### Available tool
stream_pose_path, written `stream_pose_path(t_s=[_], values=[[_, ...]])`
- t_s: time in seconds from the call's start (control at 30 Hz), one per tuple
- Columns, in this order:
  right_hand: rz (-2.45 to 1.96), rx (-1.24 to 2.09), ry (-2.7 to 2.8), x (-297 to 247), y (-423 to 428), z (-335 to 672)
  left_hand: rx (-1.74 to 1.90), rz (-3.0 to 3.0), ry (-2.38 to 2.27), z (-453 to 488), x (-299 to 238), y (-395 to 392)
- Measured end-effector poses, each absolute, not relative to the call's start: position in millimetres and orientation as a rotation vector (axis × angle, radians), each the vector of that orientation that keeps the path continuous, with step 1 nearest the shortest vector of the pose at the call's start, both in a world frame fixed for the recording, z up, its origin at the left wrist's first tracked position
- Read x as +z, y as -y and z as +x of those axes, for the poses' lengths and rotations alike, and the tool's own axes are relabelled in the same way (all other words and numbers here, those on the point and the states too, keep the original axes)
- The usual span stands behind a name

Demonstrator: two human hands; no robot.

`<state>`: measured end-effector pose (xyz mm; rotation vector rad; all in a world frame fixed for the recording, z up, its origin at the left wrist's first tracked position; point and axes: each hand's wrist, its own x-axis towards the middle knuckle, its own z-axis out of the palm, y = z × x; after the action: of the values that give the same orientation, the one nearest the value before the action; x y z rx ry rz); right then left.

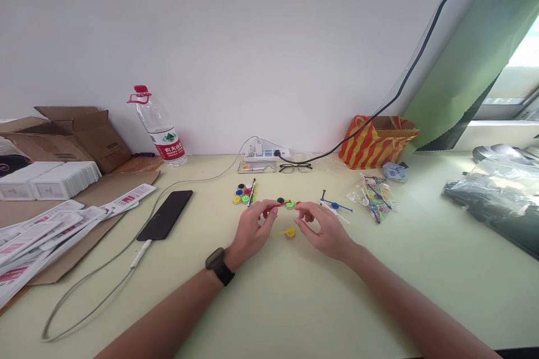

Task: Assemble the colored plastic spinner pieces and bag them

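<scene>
- Left hand (251,230): grip pinched on a thin red stick (284,203), which points right.
- Between the hands, on the counter (290,297): a yellow disc (290,233) with a yellow stick (278,234); behind, a partly covered green disc (290,206).
- Right hand (326,231): narrow grip; a red piece (298,203) beside it is mostly hidden, whether held I cannot tell.

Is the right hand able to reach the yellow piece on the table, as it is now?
Probably yes: the yellow piece lies close by the right hand and nothing visible blocks the way, though I cannot tell whether that hand holds something.
</scene>
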<state>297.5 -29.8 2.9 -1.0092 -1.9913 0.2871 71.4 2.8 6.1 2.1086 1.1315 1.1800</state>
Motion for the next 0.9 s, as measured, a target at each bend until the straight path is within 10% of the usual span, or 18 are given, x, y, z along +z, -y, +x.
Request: stream_pose_path(t_s=[0.9], values=[[-1.241,-0.015,2.327,-8,15,320,1.188,2.139,-1.046,72,-4,-9]])
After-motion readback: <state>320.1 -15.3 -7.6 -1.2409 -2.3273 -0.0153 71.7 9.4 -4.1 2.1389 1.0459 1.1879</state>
